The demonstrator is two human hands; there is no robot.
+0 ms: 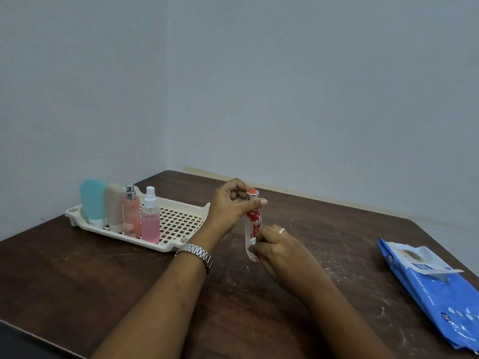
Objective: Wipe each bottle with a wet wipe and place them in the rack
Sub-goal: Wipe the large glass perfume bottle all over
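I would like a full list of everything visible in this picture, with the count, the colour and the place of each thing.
table: 1, dark brown, under everything
rack: 1, cream, on the table's left side
teal bottle: 1, teal, upright at the rack's left end
beige bottle: 1, beige, right of the teal one
silver-top spray bottle: 1, pink, next in the row
white-top spray bottle: 1, clear with pink liquid, last in the row
wipes pack: 1, blue, table's right side
red bottle: 1, red, held above the table
wet wipe: 1, white, around the red bottle
left hand: 1, grips the red bottle's top
right hand: 1, grips the wet wipe
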